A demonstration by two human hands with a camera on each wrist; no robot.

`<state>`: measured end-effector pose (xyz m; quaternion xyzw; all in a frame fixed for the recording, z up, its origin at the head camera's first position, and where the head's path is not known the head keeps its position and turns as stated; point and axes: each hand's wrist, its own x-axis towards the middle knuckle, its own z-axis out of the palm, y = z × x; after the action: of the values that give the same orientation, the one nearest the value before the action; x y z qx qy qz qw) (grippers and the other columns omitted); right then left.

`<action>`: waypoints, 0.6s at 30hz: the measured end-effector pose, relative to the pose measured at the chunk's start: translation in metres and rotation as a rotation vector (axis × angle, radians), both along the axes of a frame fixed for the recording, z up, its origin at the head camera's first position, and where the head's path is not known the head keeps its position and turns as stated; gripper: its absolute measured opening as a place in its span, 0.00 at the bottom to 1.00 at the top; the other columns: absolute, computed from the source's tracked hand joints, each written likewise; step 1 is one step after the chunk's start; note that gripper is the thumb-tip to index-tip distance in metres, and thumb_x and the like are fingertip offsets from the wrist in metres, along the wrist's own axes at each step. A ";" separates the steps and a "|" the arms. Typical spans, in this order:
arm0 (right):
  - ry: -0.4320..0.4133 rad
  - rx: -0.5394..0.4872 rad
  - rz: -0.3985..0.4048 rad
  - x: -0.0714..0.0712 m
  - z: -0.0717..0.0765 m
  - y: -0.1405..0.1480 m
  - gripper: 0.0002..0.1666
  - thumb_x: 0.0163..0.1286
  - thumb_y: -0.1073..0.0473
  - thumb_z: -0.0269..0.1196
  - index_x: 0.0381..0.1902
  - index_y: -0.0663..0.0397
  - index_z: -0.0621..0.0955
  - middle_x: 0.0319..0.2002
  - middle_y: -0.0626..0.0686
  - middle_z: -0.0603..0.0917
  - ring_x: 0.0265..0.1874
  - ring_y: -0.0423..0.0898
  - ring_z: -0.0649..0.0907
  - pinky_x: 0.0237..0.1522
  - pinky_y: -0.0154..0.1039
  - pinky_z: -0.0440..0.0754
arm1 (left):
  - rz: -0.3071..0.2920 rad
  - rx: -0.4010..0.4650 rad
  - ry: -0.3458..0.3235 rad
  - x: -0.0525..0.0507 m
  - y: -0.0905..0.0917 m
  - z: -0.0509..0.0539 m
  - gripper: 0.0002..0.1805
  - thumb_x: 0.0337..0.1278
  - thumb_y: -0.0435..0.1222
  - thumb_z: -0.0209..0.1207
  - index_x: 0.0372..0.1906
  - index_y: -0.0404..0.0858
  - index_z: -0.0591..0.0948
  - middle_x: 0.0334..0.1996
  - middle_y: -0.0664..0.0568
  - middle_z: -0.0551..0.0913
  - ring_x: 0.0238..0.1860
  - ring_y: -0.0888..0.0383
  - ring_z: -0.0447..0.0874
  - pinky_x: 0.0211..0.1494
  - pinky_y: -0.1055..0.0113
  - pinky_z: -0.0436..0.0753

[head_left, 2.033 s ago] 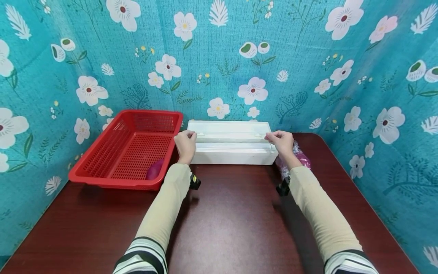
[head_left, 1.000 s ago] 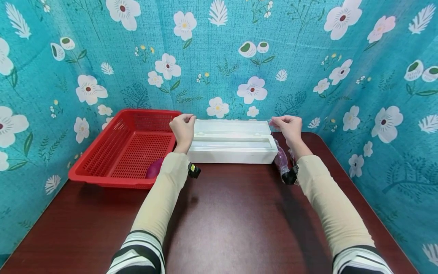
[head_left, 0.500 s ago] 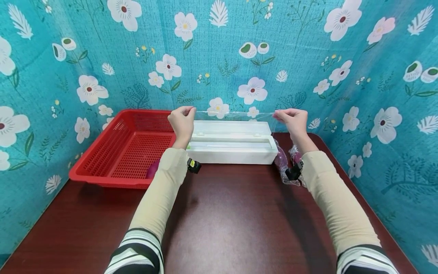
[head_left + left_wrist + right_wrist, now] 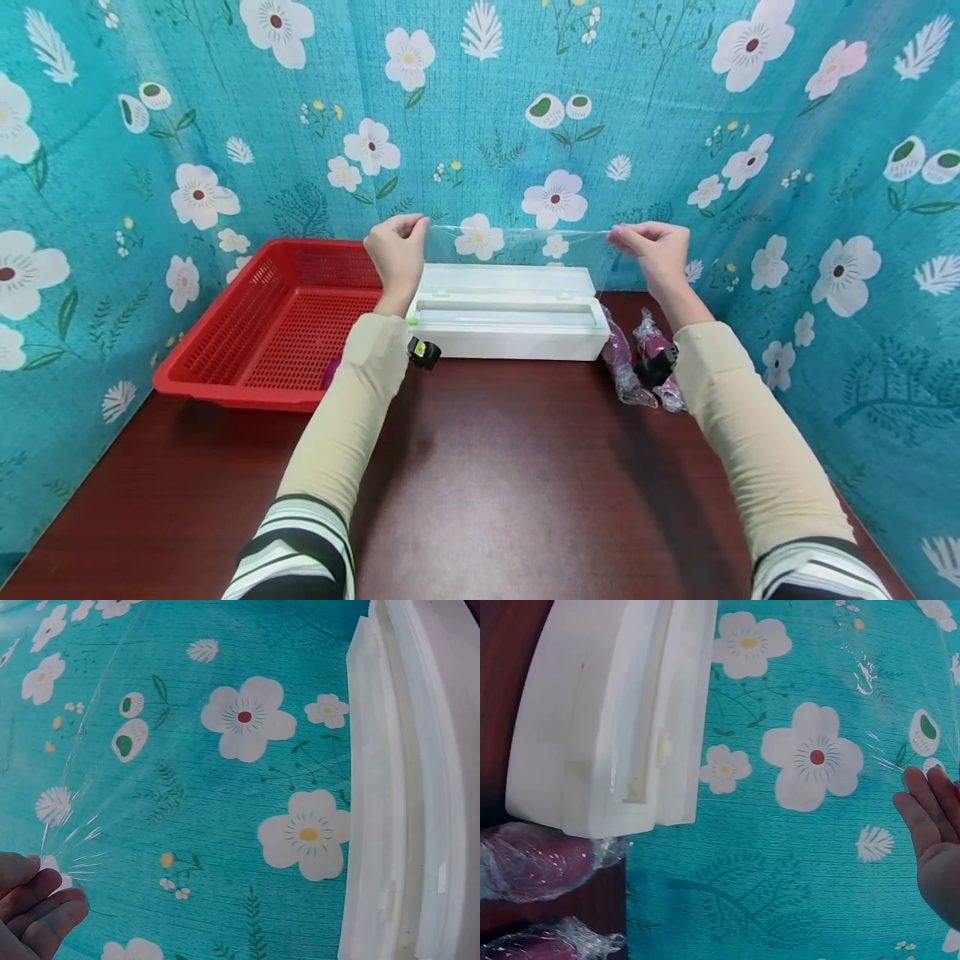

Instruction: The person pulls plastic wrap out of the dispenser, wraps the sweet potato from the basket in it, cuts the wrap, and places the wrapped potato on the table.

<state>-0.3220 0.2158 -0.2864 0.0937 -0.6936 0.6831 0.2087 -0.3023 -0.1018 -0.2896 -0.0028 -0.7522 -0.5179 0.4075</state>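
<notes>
A sheet of clear film (image 4: 517, 231) is stretched between the two hands above a long white box (image 4: 510, 343) with its lid tipped back. The left hand (image 4: 397, 252) pinches the film's left corner, and the right hand (image 4: 658, 250) pinches the right one. Creases in the film (image 4: 79, 832) fan out from the fingertips in the left wrist view. Similar creases meet the right hand (image 4: 937, 832) in the right wrist view. The box (image 4: 577, 727) lies below and in front of the film.
A red basket (image 4: 247, 394) stands at the left with a purple item (image 4: 331, 372) inside, partly behind the left sleeve. Two film-wrapped purple items (image 4: 618, 354) (image 4: 536, 862) lie right of the box. A flowered teal curtain (image 4: 480, 150) hangs behind the dark red table (image 4: 495, 500).
Both hands have risen from the box, drawing the film upward. The right hand has also moved to the right, and more of the wrapped items shows.
</notes>
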 end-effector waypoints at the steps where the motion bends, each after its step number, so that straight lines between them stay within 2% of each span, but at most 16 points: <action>1: 0.003 -0.007 0.007 0.001 0.002 0.000 0.13 0.51 0.58 0.67 0.29 0.65 0.84 0.26 0.50 0.84 0.28 0.41 0.83 0.38 0.32 0.77 | -0.002 0.005 0.006 0.000 0.000 0.002 0.10 0.53 0.36 0.60 0.34 0.33 0.84 0.29 0.45 0.84 0.28 0.57 0.81 0.33 0.69 0.77; 8: 0.065 -0.035 0.048 0.003 0.014 0.001 0.13 0.52 0.60 0.67 0.29 0.68 0.83 0.26 0.51 0.84 0.28 0.43 0.83 0.37 0.32 0.78 | -0.004 0.040 0.045 0.002 0.000 0.013 0.08 0.50 0.35 0.62 0.32 0.33 0.85 0.28 0.45 0.84 0.27 0.57 0.81 0.32 0.71 0.76; 18: 0.117 -0.088 0.099 0.007 0.029 0.003 0.12 0.52 0.63 0.66 0.29 0.70 0.83 0.26 0.54 0.84 0.28 0.45 0.83 0.37 0.32 0.78 | -0.034 0.063 0.077 0.010 -0.001 0.029 0.09 0.50 0.35 0.62 0.32 0.33 0.85 0.28 0.46 0.84 0.26 0.59 0.81 0.31 0.74 0.75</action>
<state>-0.3150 0.2187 -0.2579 0.1586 -0.6439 0.7158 0.2188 -0.2924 -0.1024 -0.2610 -0.0228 -0.7192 -0.5477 0.4270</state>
